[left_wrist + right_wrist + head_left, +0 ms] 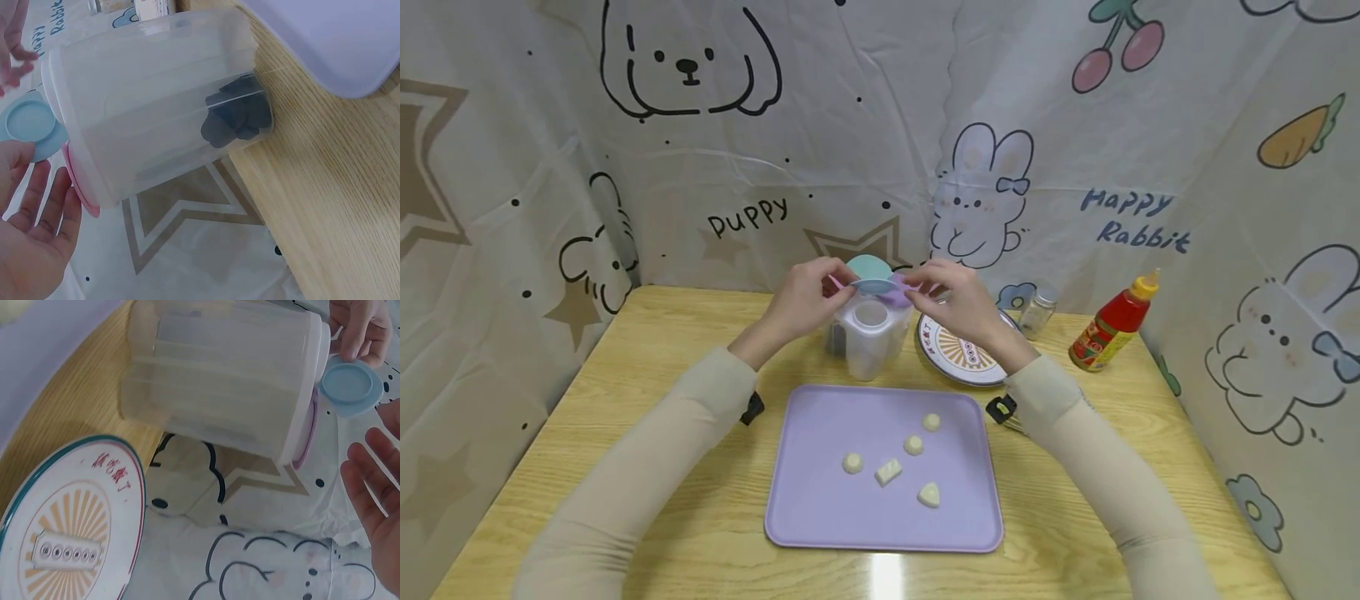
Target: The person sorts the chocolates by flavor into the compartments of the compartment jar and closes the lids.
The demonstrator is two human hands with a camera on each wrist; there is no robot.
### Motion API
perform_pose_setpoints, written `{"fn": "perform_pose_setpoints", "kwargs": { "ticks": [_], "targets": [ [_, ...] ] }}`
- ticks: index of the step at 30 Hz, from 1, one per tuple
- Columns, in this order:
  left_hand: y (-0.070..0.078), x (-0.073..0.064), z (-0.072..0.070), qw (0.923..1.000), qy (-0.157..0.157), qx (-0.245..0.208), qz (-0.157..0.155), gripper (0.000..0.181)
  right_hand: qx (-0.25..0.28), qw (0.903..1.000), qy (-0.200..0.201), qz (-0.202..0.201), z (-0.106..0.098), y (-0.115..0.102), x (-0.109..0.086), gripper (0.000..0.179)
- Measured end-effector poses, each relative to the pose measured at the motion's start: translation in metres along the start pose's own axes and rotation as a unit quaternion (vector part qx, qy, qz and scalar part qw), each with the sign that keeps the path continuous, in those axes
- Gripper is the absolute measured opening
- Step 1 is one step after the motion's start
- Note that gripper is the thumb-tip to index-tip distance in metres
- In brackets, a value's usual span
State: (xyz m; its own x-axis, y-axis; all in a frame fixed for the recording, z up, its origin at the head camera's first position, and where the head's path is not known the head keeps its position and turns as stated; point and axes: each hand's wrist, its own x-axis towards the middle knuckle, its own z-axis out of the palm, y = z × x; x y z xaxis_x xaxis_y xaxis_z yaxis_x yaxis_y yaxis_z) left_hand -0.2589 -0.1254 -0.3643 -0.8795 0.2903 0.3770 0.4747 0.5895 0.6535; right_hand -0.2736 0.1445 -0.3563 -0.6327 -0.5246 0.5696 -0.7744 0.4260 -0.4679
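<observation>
A clear divided storage container (pixel 867 350) stands behind the tray, its front compartment showing an uncovered round mouth. My left hand (pixel 801 293) pinches a light blue lid (pixel 31 120) by its edge, thumb on top, just above the container's white rim. On the other side of that lid is my right hand (pixel 955 300), fingers spread and relaxed; in the left wrist view a gap shows between them. A teal lid (pixel 870 267), a purple lid (pixel 897 293) and a pink lid (pixel 81 186) top other compartments. Dark pieces (pixel 239 112) lie at the bottom of one compartment.
A lilac tray (pixel 820 521) in front holds several small white pieces (pixel 888 472). Right of the container are a patterned plate (pixel 958 354), a small glass jar (pixel 1038 312) and a red sauce bottle (pixel 1108 329). A printed cloth (pixel 850 125) hangs behind the table.
</observation>
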Motion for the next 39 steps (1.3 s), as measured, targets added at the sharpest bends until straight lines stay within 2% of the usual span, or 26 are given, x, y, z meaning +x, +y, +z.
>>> {"fn": "perform_pose_setpoints", "kwargs": {
  "ticks": [5, 11, 17, 24, 32, 36, 39],
  "targets": [
    [0.002, -0.001, -0.001, 0.9999, -0.003, -0.004, -0.013, 0.010, -0.039, 0.9992, 0.004, 0.011, -0.017, 0.006, -0.026, 0.016],
    [0.001, -0.001, 0.000, 0.9998, -0.004, -0.001, -0.017, 0.011, -0.092, 0.9948, -0.009, 0.041, -0.045, 0.012, -0.071, 0.022],
    [0.000, -0.001, 0.000, 0.9997, -0.004, -0.006, -0.022, 0.011, -0.151, 0.9814, -0.048, 0.108, -0.074, 0.016, -0.122, 0.029],
    [0.000, 0.000, 0.000, 0.9997, -0.001, -0.001, -0.024, 0.010, -0.186, 0.9675, -0.073, 0.154, -0.099, 0.020, -0.177, 0.037],
    [0.001, -0.001, 0.000, 0.9997, -0.001, -0.005, -0.023, 0.011, -0.194, 0.9511, -0.108, 0.215, -0.113, 0.028, -0.227, 0.049],
    [0.002, -0.001, 0.000, 0.9997, -0.002, -0.005, -0.024, 0.011, -0.190, 0.9400, -0.139, 0.247, -0.113, 0.035, -0.247, 0.054],
    [0.001, -0.002, 0.000, 0.9998, -0.002, -0.004, -0.021, 0.011, -0.194, 0.9353, -0.153, 0.254, -0.110, 0.039, -0.257, 0.057]
  ]
}}
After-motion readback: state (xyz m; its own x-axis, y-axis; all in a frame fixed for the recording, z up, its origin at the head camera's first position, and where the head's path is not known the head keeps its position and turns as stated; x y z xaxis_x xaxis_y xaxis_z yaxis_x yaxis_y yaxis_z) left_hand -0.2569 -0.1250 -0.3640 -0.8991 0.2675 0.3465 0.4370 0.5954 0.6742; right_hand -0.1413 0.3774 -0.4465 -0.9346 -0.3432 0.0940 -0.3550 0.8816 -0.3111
